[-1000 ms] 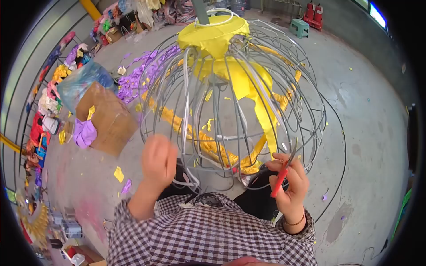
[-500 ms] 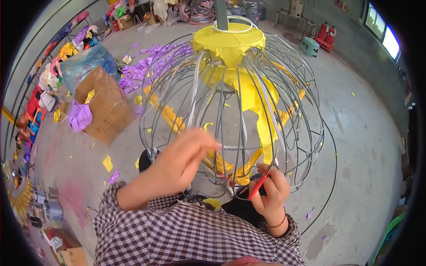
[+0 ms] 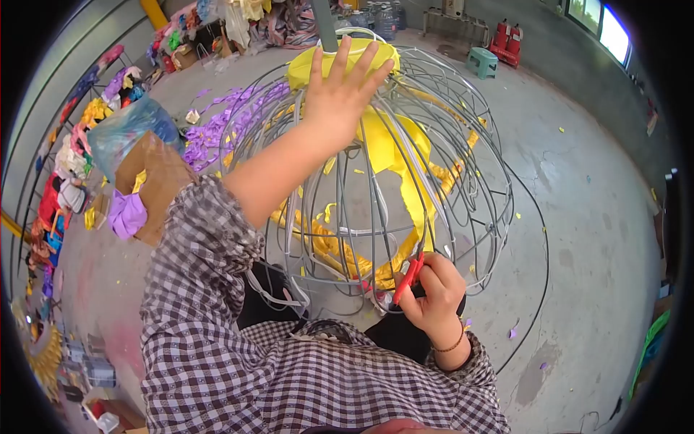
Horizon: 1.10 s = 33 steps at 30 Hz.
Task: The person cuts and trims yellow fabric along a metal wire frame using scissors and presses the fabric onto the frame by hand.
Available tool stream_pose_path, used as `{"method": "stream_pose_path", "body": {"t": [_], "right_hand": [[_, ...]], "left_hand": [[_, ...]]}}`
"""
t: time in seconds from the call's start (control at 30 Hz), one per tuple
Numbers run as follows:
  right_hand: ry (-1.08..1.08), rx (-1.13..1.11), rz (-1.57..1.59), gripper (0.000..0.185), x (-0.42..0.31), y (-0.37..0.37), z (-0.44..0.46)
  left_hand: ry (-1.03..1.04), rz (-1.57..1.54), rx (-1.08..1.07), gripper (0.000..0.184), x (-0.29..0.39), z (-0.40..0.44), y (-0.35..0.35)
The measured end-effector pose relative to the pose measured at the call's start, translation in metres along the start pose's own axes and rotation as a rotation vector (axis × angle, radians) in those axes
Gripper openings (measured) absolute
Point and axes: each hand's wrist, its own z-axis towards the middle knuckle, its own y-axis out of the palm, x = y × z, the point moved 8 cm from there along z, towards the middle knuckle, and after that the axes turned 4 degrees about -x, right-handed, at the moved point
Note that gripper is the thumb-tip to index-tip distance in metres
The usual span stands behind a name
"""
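Note:
My left hand [image 3: 340,98] is raised with its fingers spread, over the yellow cloth-covered top [image 3: 300,71] of a large domed wire frame [image 3: 491,189]. Whether it touches the cloth cannot be told. Near the lower front of the frame, my right hand [image 3: 436,291] is closed on red-handled scissors [image 3: 410,278]. A yellow cloth strip [image 3: 406,173] hangs down inside the frame from the top, its lower end close to the scissors. Golden gathered fabric [image 3: 336,249] runs round the lower part of the frame. White cords run along some wires.
An open cardboard box [image 3: 155,184] stands at the left beside a blue plastic bag [image 3: 130,130]. Purple scraps [image 3: 210,141] lie behind them. A green stool [image 3: 482,63] and red extinguishers [image 3: 506,43] are at the back right. A black cable [image 3: 543,239] curves along the floor at the right.
My left hand has swung up from low at the left to the yellow top, and its fingers have spread. My right hand still has the scissors, now slightly further left. The view has shifted a little.

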Motion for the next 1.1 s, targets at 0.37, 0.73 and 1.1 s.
{"method": "stream_pose_path", "body": {"t": [0.37, 0.73, 1.1], "right_hand": [[-0.012, -0.001, -0.009, 0.017, -0.001, 0.002, -0.002], [0.0, -0.016, -0.024, 0.017, -0.003, -0.001, 0.0], [-0.024, 0.033, -0.082, 0.018, -0.004, 0.001, 0.0]], "left_hand": [[-0.044, 0.011, -0.152, 0.103, -0.003, 0.009, 0.02], [-0.101, 0.146, -0.259, 0.098, -0.004, 0.011, 0.024], [-0.184, -0.286, -0.484, 0.08, -0.008, 0.001, -0.004]]}}
